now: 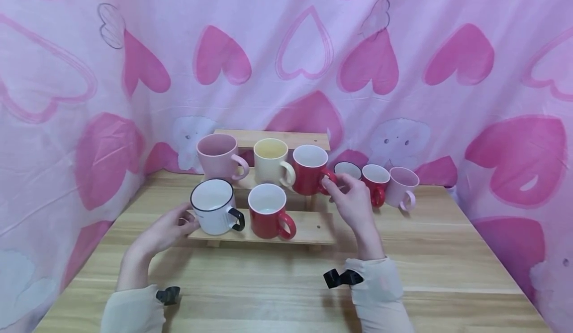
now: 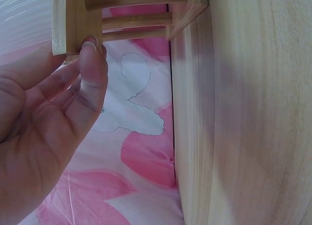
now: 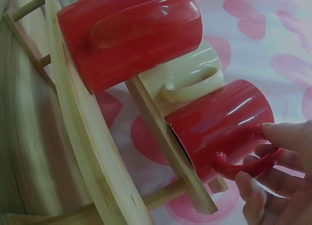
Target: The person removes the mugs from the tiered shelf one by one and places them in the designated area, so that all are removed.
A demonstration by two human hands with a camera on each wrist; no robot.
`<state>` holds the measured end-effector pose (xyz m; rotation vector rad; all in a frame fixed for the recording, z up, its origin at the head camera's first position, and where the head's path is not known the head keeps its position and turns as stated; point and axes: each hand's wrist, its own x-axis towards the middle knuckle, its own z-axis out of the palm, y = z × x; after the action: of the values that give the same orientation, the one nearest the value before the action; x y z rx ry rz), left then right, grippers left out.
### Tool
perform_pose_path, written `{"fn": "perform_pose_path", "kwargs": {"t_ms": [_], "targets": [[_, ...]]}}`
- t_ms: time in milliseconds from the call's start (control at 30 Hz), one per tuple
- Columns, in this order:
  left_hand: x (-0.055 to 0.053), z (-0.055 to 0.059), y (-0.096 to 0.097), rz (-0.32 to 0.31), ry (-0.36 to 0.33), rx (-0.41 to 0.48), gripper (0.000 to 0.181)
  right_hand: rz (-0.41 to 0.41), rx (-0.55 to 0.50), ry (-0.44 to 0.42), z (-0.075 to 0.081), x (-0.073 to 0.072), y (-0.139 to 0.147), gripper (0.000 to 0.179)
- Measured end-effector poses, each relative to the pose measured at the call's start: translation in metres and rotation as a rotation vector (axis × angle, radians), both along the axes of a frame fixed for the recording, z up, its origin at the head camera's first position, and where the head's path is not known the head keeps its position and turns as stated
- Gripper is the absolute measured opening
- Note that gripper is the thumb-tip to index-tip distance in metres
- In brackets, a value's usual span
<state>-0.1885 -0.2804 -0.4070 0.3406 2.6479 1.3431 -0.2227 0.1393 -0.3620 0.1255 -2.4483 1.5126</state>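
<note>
My right hand (image 1: 351, 198) holds the handle of a red mug (image 1: 309, 171) with a white inside, at the right end of the rack's middle tier. In the right wrist view, thumb and fingers pinch that handle (image 3: 253, 166), and the mug tilts slightly, its base edge at the board. My left hand (image 1: 167, 228) grips the left end of the wooden rack's bottom board (image 2: 78, 25), thumb and fingers on opposite faces. Right beside it, a white mug (image 1: 214, 213) with black rim and handle stands on that board, next to another red mug (image 1: 267, 216).
On the middle tier stand a pink mug (image 1: 217, 159) and a cream mug (image 1: 270, 164); the top board (image 1: 273, 139) is behind. Right of the rack, a black-rimmed mug (image 1: 347, 169), a small red mug (image 1: 375, 176) and a light pink mug (image 1: 400, 188) stand on the table (image 1: 447, 273).
</note>
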Motion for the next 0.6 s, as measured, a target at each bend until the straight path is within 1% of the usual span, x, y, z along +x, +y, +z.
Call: {"fn": "perform_pose_path", "kwargs": {"t_ms": [133, 267, 433, 600], "targets": [[-0.0013, -0.0015, 0.0016, -0.011, 0.001, 0.016, 0.036, 0.008, -0.059, -0.057, 0.0009, 0.0005, 0.0014, 0.035], [-0.0026, -0.0011, 0.0023, -0.003, -0.002, -0.004, 0.036, 0.008, -0.104, -0.080, 0.0008, -0.0006, 0.0015, 0.036], [-0.0024, -0.0006, 0.0027, -0.002, -0.001, -0.012, 0.035, -0.016, -0.143, -0.089, 0.0000, -0.0006, 0.0001, 0.037], [-0.0015, 0.0004, 0.0023, -0.004, -0.011, -0.012, 0.035, -0.034, -0.210, -0.061, -0.0015, 0.0001, -0.0057, 0.037]]}}
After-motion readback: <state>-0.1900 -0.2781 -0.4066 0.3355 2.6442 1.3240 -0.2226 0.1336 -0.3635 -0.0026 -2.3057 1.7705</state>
